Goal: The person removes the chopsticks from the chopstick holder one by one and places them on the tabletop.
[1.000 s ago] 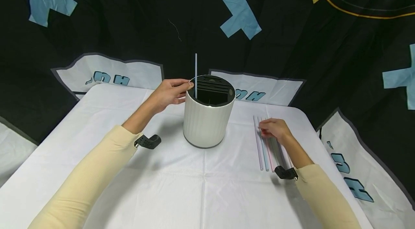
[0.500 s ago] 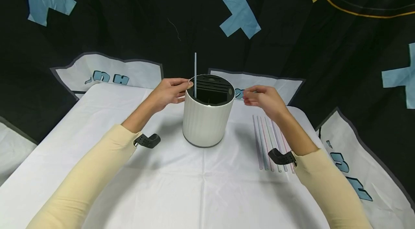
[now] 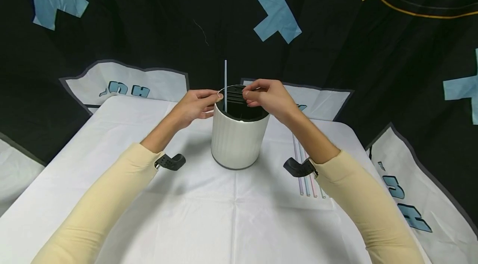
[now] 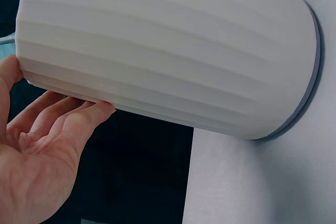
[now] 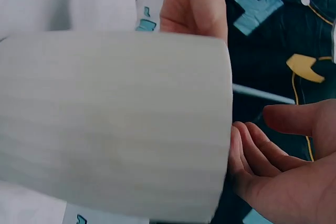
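A white ribbed cylindrical container (image 3: 239, 143) with a dark inside stands upright on the table. One pale blue straw (image 3: 225, 77) sticks up out of its opening, near the left side. My left hand (image 3: 196, 106) holds the container's rim from the left, thumb at the edge and the other fingers against the outer wall (image 4: 131, 51). My right hand (image 3: 270, 98) is over the right part of the opening. In the right wrist view its fingers (image 5: 262, 150) are right at the rim, the thumb stands apart from them, and nothing shows in the gap.
Several thin coloured straws (image 3: 307, 185) lie side by side on the white tablecloth (image 3: 209, 222), partly hidden beneath my right forearm. Behind the table hangs a black cloth (image 3: 157, 27) with blue and yellow patches.
My right hand has gone from the straws on the table up and leftward to the container's opening. My left hand and the container have stayed put.
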`<act>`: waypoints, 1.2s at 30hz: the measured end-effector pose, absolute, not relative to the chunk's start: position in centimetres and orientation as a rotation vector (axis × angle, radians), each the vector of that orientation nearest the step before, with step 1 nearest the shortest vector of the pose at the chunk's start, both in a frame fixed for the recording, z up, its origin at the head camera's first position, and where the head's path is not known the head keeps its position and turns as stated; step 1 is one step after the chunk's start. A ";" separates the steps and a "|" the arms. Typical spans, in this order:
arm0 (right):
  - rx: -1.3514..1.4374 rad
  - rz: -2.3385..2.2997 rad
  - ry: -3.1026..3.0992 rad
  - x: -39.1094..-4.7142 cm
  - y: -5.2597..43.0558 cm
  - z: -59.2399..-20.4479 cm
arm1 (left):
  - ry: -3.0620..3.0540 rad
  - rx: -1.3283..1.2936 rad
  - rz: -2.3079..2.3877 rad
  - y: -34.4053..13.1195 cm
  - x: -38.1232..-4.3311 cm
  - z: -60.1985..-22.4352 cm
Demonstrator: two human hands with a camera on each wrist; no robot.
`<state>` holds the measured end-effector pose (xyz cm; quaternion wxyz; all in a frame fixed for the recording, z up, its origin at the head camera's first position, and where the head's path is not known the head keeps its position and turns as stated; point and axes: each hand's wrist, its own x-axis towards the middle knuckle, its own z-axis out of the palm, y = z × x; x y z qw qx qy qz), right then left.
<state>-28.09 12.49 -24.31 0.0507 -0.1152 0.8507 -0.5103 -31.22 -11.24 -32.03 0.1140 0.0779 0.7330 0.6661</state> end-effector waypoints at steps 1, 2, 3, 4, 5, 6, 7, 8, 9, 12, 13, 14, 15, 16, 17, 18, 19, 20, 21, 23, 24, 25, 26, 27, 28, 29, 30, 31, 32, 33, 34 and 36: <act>-0.360 -1.540 2.594 -28.2 12.1 -24.4 | 2.151 0.230 1.954 -11.3 -31.2 -32.0; -0.369 -1.528 2.599 -28.3 11.7 -24.4 | 2.155 0.237 1.949 -11.3 -31.2 -32.0; -0.374 -1.517 2.601 -28.5 11.4 -24.5 | 2.159 0.242 1.944 -11.3 -31.2 -32.0; -0.379 -1.506 2.606 -28.6 11.0 -24.5 | 2.164 0.245 1.938 -11.3 -31.2 -32.1; -0.380 -1.495 2.612 -28.7 10.8 -24.6 | 2.164 0.250 1.937 -11.3 -31.2 -32.1; -0.387 -1.483 2.619 -28.8 10.5 -24.6 | 2.164 0.254 1.935 -11.3 -31.2 -32.1; -0.391 -1.478 2.622 -28.8 10.2 -24.7 | 2.164 0.260 1.934 -11.3 -31.3 -32.1; -0.393 -1.476 2.624 -28.9 10.0 -24.7 | 2.164 0.265 1.933 -11.4 -31.3 -32.1; -0.397 -1.474 2.627 -29.0 9.8 -24.8 | 2.163 0.265 1.936 -11.4 -31.3 -32.1; -0.404 -1.472 2.638 -29.1 9.2 -25.1 | 2.148 0.264 1.955 -11.4 -31.4 -32.1; -0.404 -1.475 2.642 -29.2 9.0 -25.2 | 2.144 0.269 1.957 -11.4 -31.4 -32.1; -0.402 -1.473 2.650 -29.2 8.8 -25.3 | 2.138 0.272 1.960 -11.5 -31.4 -32.2; -0.401 -1.470 2.663 -29.2 8.6 -25.5 | 2.135 0.278 1.961 -11.5 -31.5 -32.2; -0.397 -1.470 2.675 -29.2 8.4 -25.6 | 2.129 0.282 1.964 -11.5 -31.5 -32.2; -0.395 -1.474 2.685 -29.2 8.3 -25.7 | 2.123 0.287 1.966 -11.5 -31.5 -32.2; -0.392 -1.479 2.695 -29.3 8.2 -25.9 | 2.120 0.292 1.965 -11.5 -31.5 -32.2; -0.388 -1.482 2.705 -29.3 8.1 -26.0 | 2.117 0.294 1.966 -11.5 -31.5 -32.3; -0.385 -1.485 2.713 -29.3 8.1 -26.0 | 2.114 0.290 1.969 -11.5 -31.5 -32.3; -0.383 -1.494 2.716 -29.3 8.1 -26.1 | 2.117 0.288 1.967 -11.5 -31.5 -32.3; -0.384 -1.529 2.708 -29.3 8.1 -26.1 | 2.122 0.279 1.963 -11.5 -31.4 -32.2; -0.384 -1.547 2.700 -29.3 8.2 -26.1 | 2.128 0.275 1.958 -11.5 -31.4 -32.1; -0.382 -1.569 2.689 -29.3 8.3 -26.0 | 2.131 0.270 1.957 -11.4 -31.3 -32.1; -0.382 -1.596 2.671 -29.3 8.4 -26.0 | 2.134 0.266 1.955 -11.4 -31.3 -32.1; -0.374 -1.623 2.652 -29.3 8.6 -25.9 | 2.139 0.262 1.953 -11.4 -31.3 -32.0; -0.364 -1.649 2.633 -29.3 8.7 -25.9 | 2.141 0.257 1.953 -11.4 -31.3 -32.0; -0.350 -1.674 2.612 -29.3 8.9 -25.8 | 2.146 0.255 1.951 -11.4 -31.3 -32.0; -0.335 -1.699 2.594 -29.3 9.1 -25.8 | 2.151 0.254 1.948 -11.3 -31.3 -32.1; -0.322 -1.730 2.572 -29.3 9.3 -25.7 | 2.152 0.253 1.950 -11.3 -31.3 -32.1; -0.308 -1.763 2.546 -29.3 9.4 -25.6 | 2.153 0.253 1.950 -11.3 -31.3 -32.1; -0.293 -1.794 2.526 -29.2 9.6 -25.5 | 2.155 0.252 1.950 -11.3 -31.3 -32.0; -0.285 -1.828 2.502 -29.2 9.8 -25.4 | 2.156 0.251 1.950 -11.2 -31.2 -32.0; -0.266 -1.892 2.464 -29.0 10.2 -25.2 | 2.152 0.242 1.957 -11.2 -31.2 -32.0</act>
